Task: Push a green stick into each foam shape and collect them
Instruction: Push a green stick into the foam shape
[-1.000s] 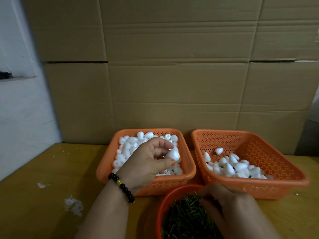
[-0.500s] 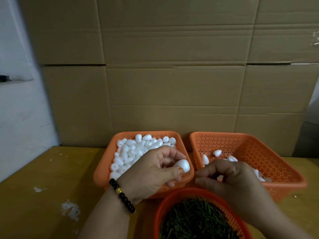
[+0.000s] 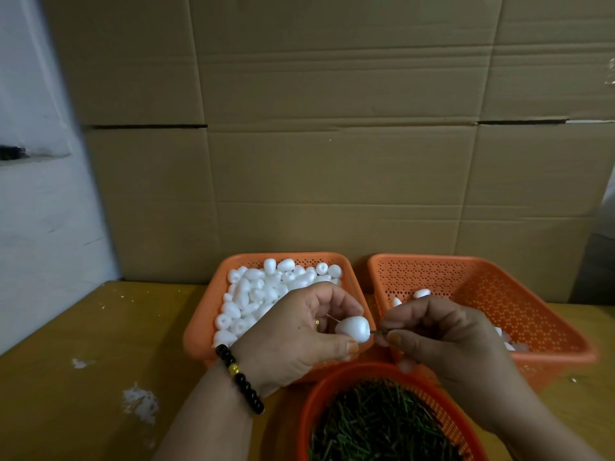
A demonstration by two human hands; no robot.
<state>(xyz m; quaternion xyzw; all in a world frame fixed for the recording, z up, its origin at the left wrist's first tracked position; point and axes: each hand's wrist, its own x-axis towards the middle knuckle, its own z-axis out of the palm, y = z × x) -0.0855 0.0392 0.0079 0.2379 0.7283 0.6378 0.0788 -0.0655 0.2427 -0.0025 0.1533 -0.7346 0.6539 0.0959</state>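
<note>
- Our left hand [image 3: 293, 337] holds one white foam shape [image 3: 352, 329] between thumb and curled fingers, in the air above the gap between the two square baskets
- Our right hand [image 3: 442, 337] pinches a green stick [image 3: 377, 332] between thumb and forefinger; only a short bit shows between the fingertips and the foam
- The stick lies roughly level, its long axis running left to right, with its free end pointing left and touching the right-hand end of the foam shape; we cannot tell how deep it has gone in, if at all
- The foam shape is egg-like, its long axis nearly in line with the stick, and its narrower end seems to face the stick
- Just below the hands sits the round basket [image 3: 332, 387] heaped with green sticks, so supply is plentiful
- Behind our left hand the left basket [image 3: 199, 321] is piled with plain foam shapes; we judge these as waiting for sticks
- The right basket [image 3: 532, 314] holds only a few white pieces low down, partly hidden by our right hand; we take them for finished ones, though no sticks can be made out on them
- So we judge the job as early: a handful collected, a full basket left, and this piece mid-step
- All the baskets stand on a yellow table [image 3: 83, 327] with white crumbs, before a cardboard wall [image 3: 332, 161]
</note>
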